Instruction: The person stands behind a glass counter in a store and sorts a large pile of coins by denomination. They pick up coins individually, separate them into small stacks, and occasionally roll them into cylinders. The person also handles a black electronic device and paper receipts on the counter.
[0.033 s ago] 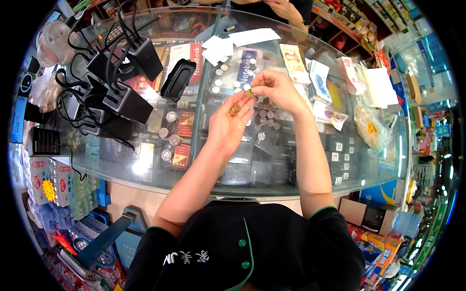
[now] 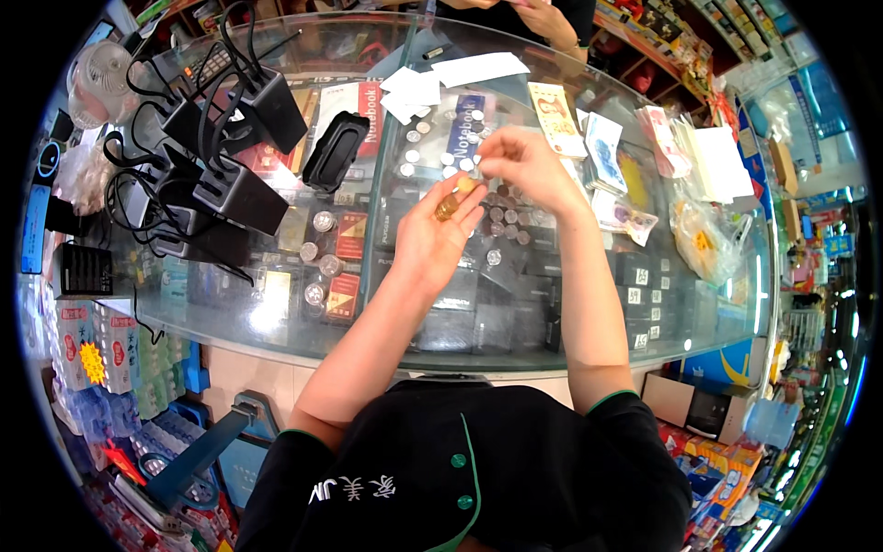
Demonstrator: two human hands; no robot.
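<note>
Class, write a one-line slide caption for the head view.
Left hand holds stacked gold coins; right hand hovers above silver coins on glass counter.

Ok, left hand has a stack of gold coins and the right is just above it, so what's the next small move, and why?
Probably lower the right hand to the gold coin stack held in the left hand. Its fingertips are pinched together just above the stack, though any coin between them is too small to make out. More silver coins lie loose on the glass counter underneath.

Gold coins (image 2: 449, 206); silver coins (image 2: 501, 219); black tray (image 2: 336, 151); white papers (image 2: 478, 68).
</note>
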